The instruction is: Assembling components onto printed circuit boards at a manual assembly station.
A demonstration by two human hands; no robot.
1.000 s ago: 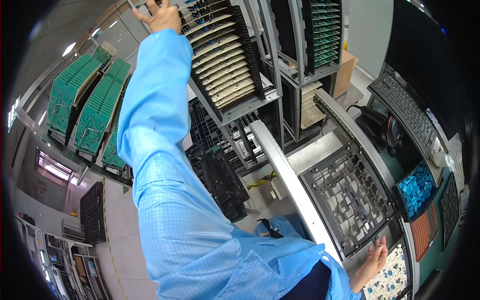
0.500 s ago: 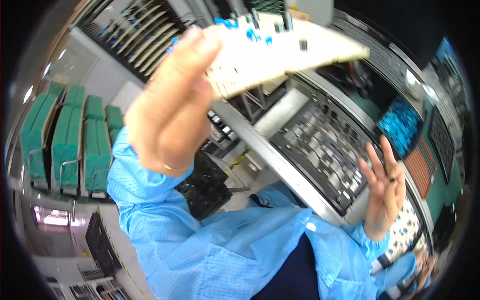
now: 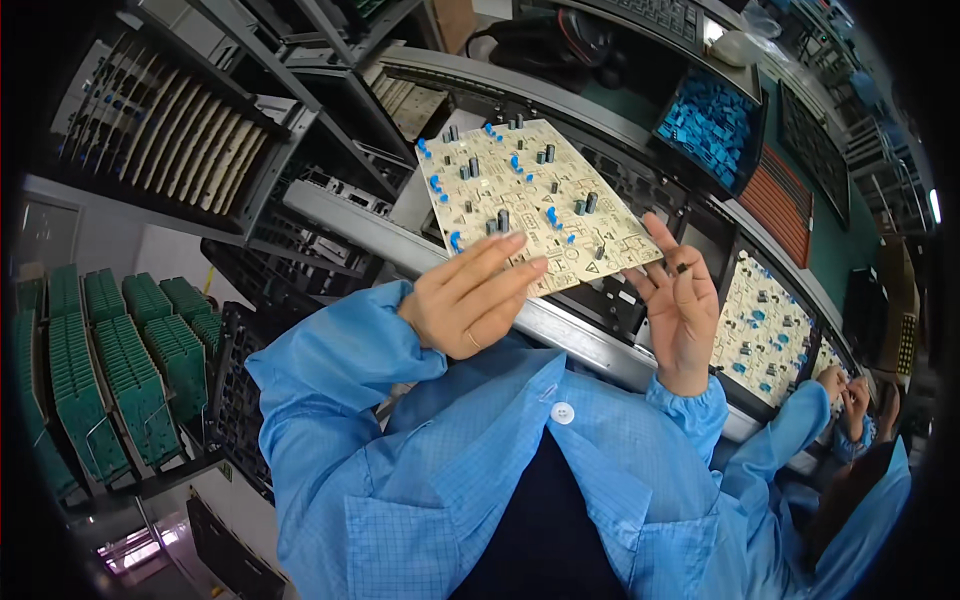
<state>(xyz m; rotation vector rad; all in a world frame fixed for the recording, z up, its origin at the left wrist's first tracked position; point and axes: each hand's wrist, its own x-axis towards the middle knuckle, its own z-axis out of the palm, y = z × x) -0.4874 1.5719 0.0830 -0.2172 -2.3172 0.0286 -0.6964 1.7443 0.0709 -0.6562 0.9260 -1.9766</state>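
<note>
A cream circuit board [image 3: 545, 215] is held tilted in front of me, carrying several blue parts and dark upright cylindrical capacitors. My left hand [image 3: 475, 295] grips its near left edge, with fingers lying over the top face. At the near right corner, my right hand [image 3: 683, 310] has its fingers around the board, palm turned up. A small dark piece [image 3: 684, 268] shows at the right-hand fingers; I cannot make out what it is. The board partly hides the right fingertips.
Cream boards stand in a rack [image 3: 200, 140] at far left, above green boards [image 3: 120, 360]. A black bin [image 3: 708, 125] of blue parts stands at the back right, beside brown strips [image 3: 775, 208]. Another populated board [image 3: 762, 330] lies right, near another person's hands [image 3: 852, 395].
The board has come down and nearer to my body, its face now turned toward me. My left hand moved down with it; my right hand moved left to its corner.
</note>
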